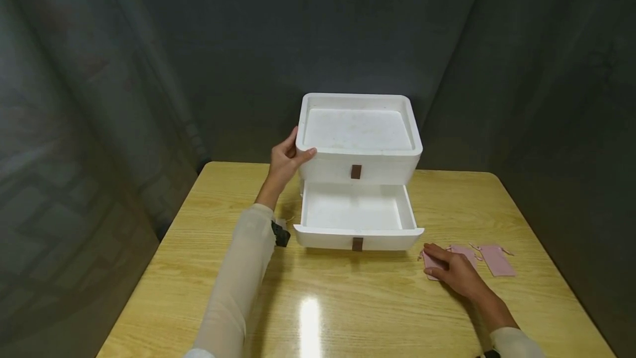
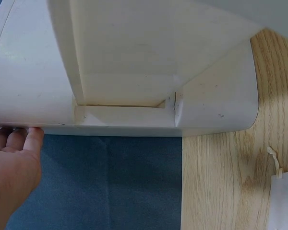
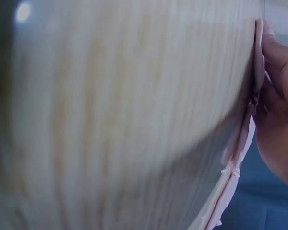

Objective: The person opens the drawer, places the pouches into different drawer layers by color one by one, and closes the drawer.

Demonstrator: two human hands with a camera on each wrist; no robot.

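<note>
While my left hand (image 1: pixel 287 160) grips the box (image 1: pixel 359 148), its drawer (image 1: pixel 356 220) open and empty, my right hand (image 1: pixel 453 270) presses flat on a pouch (image 1: pixel 431 263); two pouches (image 1: pixel 484 258) wait beside it.

We see the left hand (image 1: pixel 287 160) gripping the upper left corner of a white drawer unit (image 1: pixel 359 145) that stands on a wooden table (image 1: pixel 208 269), thumb on the rim. Its lower drawer (image 1: pixel 356 220) is pulled out, the upper one closed. To the right, the right hand (image 1: pixel 449 269) rests on the nearest of three pink pouches (image 1: pixel 497 261) lying flat on the table.
</note>
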